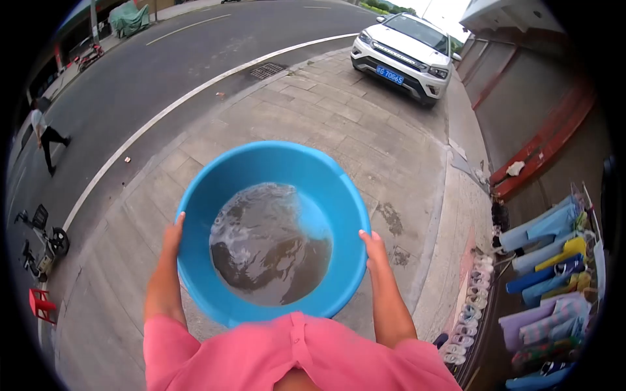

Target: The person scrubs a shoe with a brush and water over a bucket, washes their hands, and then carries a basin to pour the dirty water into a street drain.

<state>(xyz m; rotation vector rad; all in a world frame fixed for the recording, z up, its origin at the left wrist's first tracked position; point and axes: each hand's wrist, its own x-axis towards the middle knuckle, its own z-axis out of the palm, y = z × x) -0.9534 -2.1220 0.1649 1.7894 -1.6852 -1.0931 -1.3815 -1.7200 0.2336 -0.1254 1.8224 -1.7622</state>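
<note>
A large round blue basin (349, 260) is held in front of my pink shirt, above the pavement. Murky grey-brown water (270, 251) with some foam lies in its bottom. My left hand (173, 233) grips the basin's left side, the thumb at the rim and the other fingers hidden behind the wall. On the opposite side my right hand (373, 249) holds the rim, with its thumb on the edge and the rest of the fingers mostly out of sight.
A white car (407, 55) is parked ahead on the pavement (326, 117). Clothes (554, 260) hang at the right beside a row of shoes (469, 316). A scooter (44, 244) and red stool (41, 305) stand left. A person (45, 133) walks on the road.
</note>
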